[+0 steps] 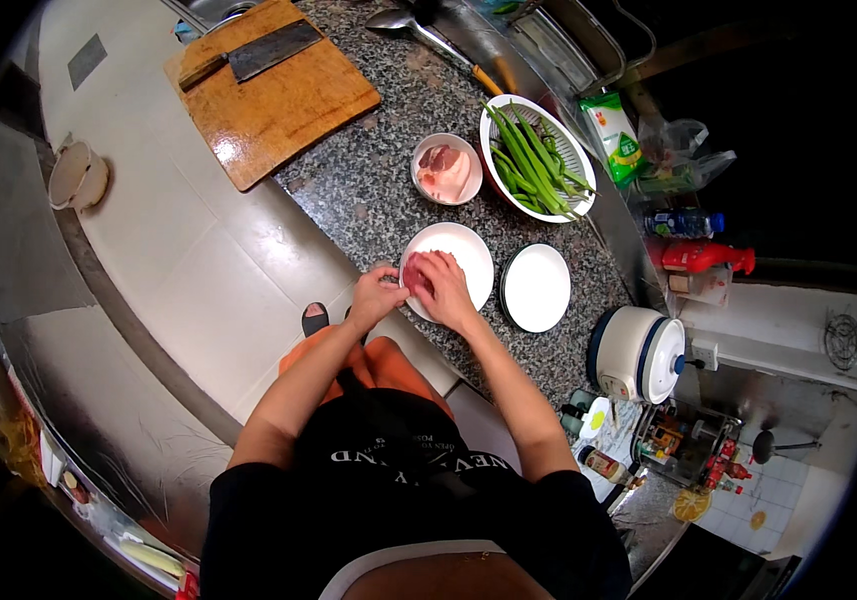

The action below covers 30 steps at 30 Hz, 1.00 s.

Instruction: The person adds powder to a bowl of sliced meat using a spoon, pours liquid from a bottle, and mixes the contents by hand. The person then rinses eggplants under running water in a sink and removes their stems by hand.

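A white plate (468, 246) sits near the counter's front edge. Over its left side my right hand (441, 287) is closed around a piece of raw red meat (412, 273). My left hand (377, 297) is at the plate's left rim, its fingers drawn together and meeting the right fingertips; whatever they pinch is hidden. Just beyond the plate, a small bowl (419, 158) contains raw meat (446, 172) with pale fat. To the right of the plate is a second white plate (537, 288).
A cleaver (274, 50) lies on a wooden cutting board (299, 110) at the far left. Long green peppers (534, 160) fill a white oval basket (584, 166). Behind it rests a spatula (439, 42). A white cooker (629, 350) stands at the right. A basin (77, 176) is on the floor.
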Tool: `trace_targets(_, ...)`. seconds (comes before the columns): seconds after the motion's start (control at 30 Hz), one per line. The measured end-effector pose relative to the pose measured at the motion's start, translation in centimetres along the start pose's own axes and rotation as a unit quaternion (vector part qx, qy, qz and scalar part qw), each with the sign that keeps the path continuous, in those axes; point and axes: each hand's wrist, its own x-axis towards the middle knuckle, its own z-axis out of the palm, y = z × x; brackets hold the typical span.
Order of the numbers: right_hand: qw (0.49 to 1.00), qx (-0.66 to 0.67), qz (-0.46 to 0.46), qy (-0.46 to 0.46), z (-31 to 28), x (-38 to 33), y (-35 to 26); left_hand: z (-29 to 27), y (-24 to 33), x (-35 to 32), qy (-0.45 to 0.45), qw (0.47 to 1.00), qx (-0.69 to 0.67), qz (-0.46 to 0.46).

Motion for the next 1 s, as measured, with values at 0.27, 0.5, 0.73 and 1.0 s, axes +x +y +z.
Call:
trace_targets(0.27, 0.980, -0.043, 0.187, -0.055, -2.3, -2.3, 0.4, 0.0, -0.4, 0.1, 0.012, 1.000, -0.018, -0.012)
trace_targets(0.5, 0.967, 0.164, 0.185, 0.060, -3.8, -0.9, 0.8, 0.1, 0.2, -0.3, 0.018, 0.999, -0.027, -0.010)
trace_targets(0.73, 0.980, 0.030, 0.194, -0.027, -2.2, -0.8, 0.8, 0.0, -0.1, 0.1, 0.006, 0.999, -0.034, -0.005)
trace_targets(1.0, 0.997, 0.024, 0.070, 0.020, -1.3, -0.6, -1.0, 0.4, 2.2, -1.3, 0.025, 0.999, 0.011, -0.019)
